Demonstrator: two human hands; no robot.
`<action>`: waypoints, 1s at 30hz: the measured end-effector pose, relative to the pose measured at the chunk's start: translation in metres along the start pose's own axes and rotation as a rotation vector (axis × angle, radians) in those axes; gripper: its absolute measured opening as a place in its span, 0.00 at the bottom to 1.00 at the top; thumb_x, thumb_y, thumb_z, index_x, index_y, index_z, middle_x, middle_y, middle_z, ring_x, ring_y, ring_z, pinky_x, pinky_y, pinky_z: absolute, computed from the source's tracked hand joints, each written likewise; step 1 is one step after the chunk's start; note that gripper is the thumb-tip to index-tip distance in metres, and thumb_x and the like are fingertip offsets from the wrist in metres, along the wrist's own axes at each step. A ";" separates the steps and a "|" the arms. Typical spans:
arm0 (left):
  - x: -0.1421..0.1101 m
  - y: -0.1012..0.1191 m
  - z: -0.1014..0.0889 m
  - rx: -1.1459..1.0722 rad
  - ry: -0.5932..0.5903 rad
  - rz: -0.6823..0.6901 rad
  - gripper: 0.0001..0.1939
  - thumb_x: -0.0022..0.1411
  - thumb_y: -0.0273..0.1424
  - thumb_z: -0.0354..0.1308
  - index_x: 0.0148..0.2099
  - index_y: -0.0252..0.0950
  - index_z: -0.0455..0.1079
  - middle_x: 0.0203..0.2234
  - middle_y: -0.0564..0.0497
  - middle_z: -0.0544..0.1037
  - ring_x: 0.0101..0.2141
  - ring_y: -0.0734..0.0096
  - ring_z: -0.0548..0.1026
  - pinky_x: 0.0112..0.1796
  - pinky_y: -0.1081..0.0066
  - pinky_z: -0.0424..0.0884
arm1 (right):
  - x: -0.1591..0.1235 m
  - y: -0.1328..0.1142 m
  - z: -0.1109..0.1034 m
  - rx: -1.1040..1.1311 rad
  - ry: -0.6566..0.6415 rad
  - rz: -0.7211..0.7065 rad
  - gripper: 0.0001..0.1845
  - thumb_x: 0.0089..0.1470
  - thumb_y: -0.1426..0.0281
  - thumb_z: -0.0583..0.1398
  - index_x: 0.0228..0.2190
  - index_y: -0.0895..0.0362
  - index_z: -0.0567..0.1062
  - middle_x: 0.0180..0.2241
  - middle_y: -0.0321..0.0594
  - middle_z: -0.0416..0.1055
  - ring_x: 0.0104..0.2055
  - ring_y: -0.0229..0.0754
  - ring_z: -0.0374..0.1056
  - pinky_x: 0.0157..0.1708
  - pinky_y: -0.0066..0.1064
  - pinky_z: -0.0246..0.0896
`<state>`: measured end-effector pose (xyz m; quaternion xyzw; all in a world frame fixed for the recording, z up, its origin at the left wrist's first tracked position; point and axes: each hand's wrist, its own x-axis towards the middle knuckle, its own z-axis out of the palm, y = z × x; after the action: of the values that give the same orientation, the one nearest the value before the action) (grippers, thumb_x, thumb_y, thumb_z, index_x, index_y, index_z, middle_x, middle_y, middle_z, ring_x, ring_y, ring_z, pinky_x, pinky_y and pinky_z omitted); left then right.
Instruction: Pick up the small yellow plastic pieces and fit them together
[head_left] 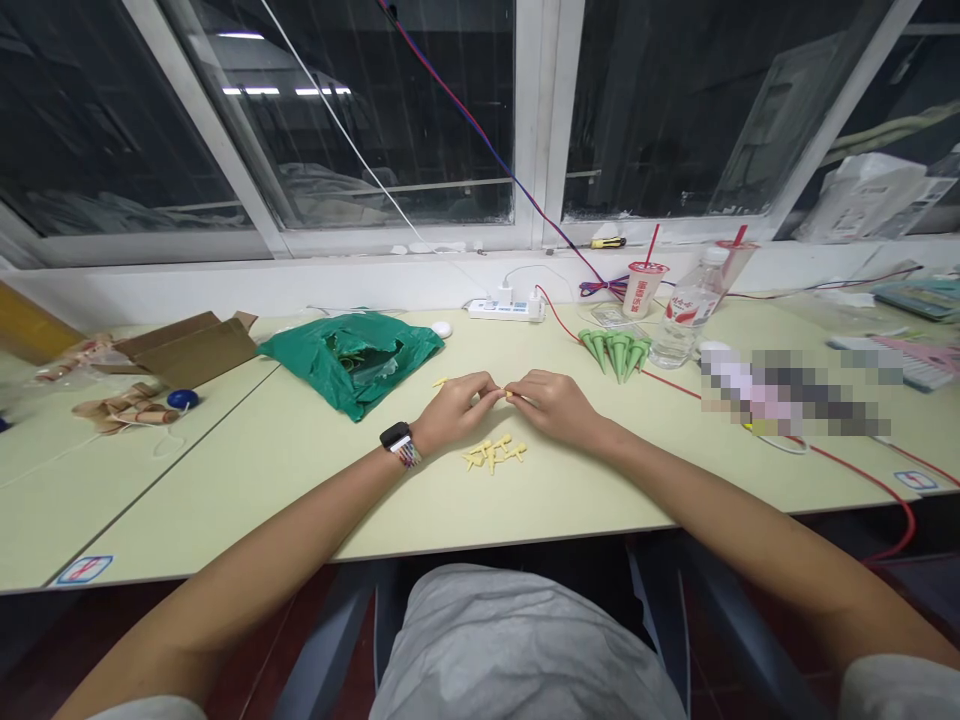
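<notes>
The left hand [454,412] and right hand [551,406] curl inward, fingertips pinching a small yellow plastic part [508,395], which appears light and stiff, best held between the fingertips.

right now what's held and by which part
The left hand and right hand pinch a small yellow piece at their fingertips; which part of it cannot be told.

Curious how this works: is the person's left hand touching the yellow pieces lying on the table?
Apart. The head view shows the left hand just above the small yellow pieces, with a gap of pale table between them.
</notes>
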<state>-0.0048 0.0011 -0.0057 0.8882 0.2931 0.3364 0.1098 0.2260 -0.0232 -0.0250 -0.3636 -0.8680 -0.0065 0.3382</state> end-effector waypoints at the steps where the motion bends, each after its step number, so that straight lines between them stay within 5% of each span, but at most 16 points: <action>1: 0.001 0.001 0.000 0.002 -0.008 -0.018 0.17 0.77 0.41 0.51 0.35 0.39 0.67 0.28 0.51 0.76 0.30 0.66 0.74 0.35 0.65 0.67 | 0.000 0.000 0.001 -0.002 0.012 0.000 0.14 0.72 0.67 0.55 0.46 0.54 0.81 0.42 0.45 0.82 0.44 0.46 0.75 0.43 0.36 0.63; 11: -0.002 -0.001 -0.006 0.124 -0.159 0.049 0.16 0.78 0.38 0.44 0.37 0.40 0.64 0.28 0.51 0.74 0.28 0.65 0.70 0.33 0.64 0.62 | 0.000 -0.008 0.000 0.012 0.076 0.054 0.07 0.68 0.69 0.59 0.42 0.54 0.78 0.39 0.41 0.82 0.40 0.43 0.76 0.39 0.32 0.61; 21: 0.000 -0.001 -0.005 0.049 -0.124 -0.066 0.25 0.79 0.42 0.42 0.28 0.38 0.60 0.21 0.54 0.69 0.23 0.69 0.66 0.31 0.65 0.58 | 0.000 -0.008 0.000 0.020 0.116 0.046 0.04 0.67 0.71 0.59 0.38 0.53 0.74 0.34 0.37 0.79 0.34 0.40 0.72 0.34 0.30 0.55; 27: -0.003 -0.003 -0.007 0.016 -0.075 -0.030 0.11 0.75 0.40 0.52 0.43 0.39 0.68 0.28 0.54 0.75 0.27 0.69 0.70 0.33 0.67 0.62 | -0.001 -0.008 -0.001 0.021 0.087 0.086 0.03 0.67 0.71 0.59 0.38 0.54 0.73 0.35 0.38 0.79 0.35 0.40 0.72 0.34 0.30 0.54; 30: -0.002 -0.003 -0.007 0.039 -0.100 0.021 0.14 0.77 0.38 0.48 0.38 0.39 0.67 0.28 0.52 0.74 0.29 0.68 0.71 0.34 0.67 0.63 | -0.001 -0.008 -0.001 0.015 0.075 0.085 0.03 0.67 0.70 0.59 0.38 0.54 0.73 0.35 0.38 0.79 0.35 0.40 0.72 0.34 0.30 0.53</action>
<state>-0.0121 0.0024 -0.0025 0.9089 0.2844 0.2869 0.1034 0.2216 -0.0301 -0.0227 -0.3972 -0.8384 0.0009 0.3732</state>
